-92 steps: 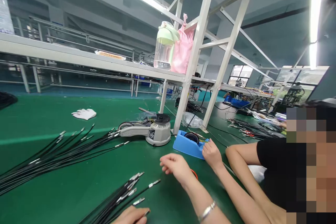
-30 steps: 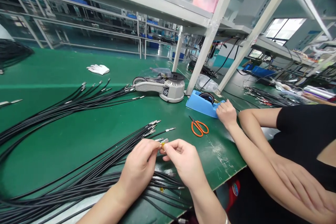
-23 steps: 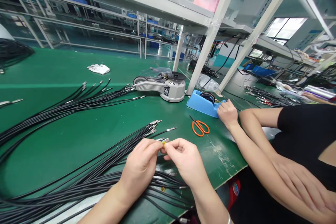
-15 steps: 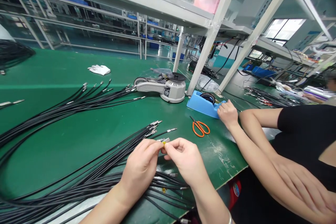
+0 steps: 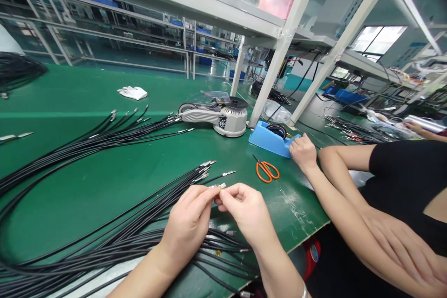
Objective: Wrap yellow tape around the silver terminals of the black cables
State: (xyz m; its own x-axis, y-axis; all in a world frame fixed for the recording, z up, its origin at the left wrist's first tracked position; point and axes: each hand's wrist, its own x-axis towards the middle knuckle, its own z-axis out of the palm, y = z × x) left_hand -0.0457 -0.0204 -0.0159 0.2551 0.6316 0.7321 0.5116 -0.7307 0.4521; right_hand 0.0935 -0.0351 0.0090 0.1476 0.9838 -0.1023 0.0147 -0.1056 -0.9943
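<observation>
The left hand (image 5: 186, 223) and the right hand (image 5: 245, 209) are both closed in a tight pinch, their fingertips (image 5: 228, 191) meeting over a small metal terminal (image 5: 215, 186) on the end of a black cable. A yellow fleck (image 5: 220, 187) shows at the terminal, too small to identify. Just beyond the hands, a fan of similar metal-tipped black cables (image 5: 167, 198) lies on the green bench mat (image 5: 87, 86), its tips pointing far and right. More loops of black cable (image 5: 223, 247) run under the wrists along the near edge of the bench, and a second bundle (image 5: 104, 138) spreads to the left.

Farther right lie orange-handled scissors (image 5: 267, 172). Beyond them, a co-worker's hand (image 5: 303, 151) rests against a blue tape dispenser (image 5: 267, 140), with the co-worker's black-sleeved arm (image 5: 349, 163) coming in from the right. A grey electric tape dispenser (image 5: 226, 120) stands on the mat to the far left of the blue one, and a white glove (image 5: 132, 93) lies farther off. White shelf uprights (image 5: 275, 65) rise from the far side of the bench.
</observation>
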